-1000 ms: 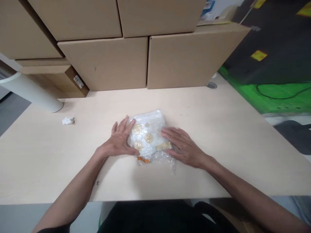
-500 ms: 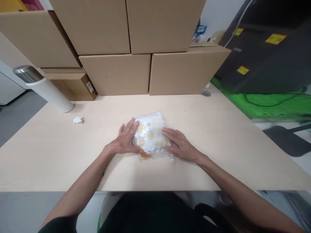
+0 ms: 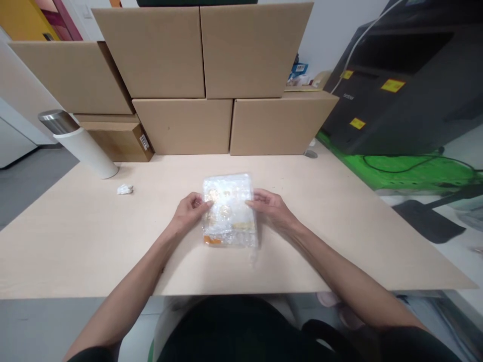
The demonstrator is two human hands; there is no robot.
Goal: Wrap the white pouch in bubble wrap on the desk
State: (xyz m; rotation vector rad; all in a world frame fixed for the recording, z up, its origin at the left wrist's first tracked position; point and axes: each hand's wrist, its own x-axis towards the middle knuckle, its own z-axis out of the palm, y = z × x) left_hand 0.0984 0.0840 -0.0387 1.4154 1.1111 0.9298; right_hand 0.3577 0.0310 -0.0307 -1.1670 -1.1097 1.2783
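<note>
A flat package in clear bubble wrap, white with gold round spots and an orange patch at its lower left corner, is between my hands over the table. My left hand grips its left edge, thumb on top and fingers curled at the side. At the right edge, my right hand pinches it the same way, thumb on the upper face. Loose clear wrap hangs at the lower right. What is inside the wrap cannot be made out clearly, and the fingertips beneath are hidden.
Several cardboard boxes are stacked along the back of the table. A white bottle with a steel cap stands at the left, near a crumpled white scrap. To the right, a dark machine rests on a green surface.
My hands have gone from lying flat on the package to gripping its two side edges. The package now sits straighter and slightly further left in view. The camera view has shifted.
</note>
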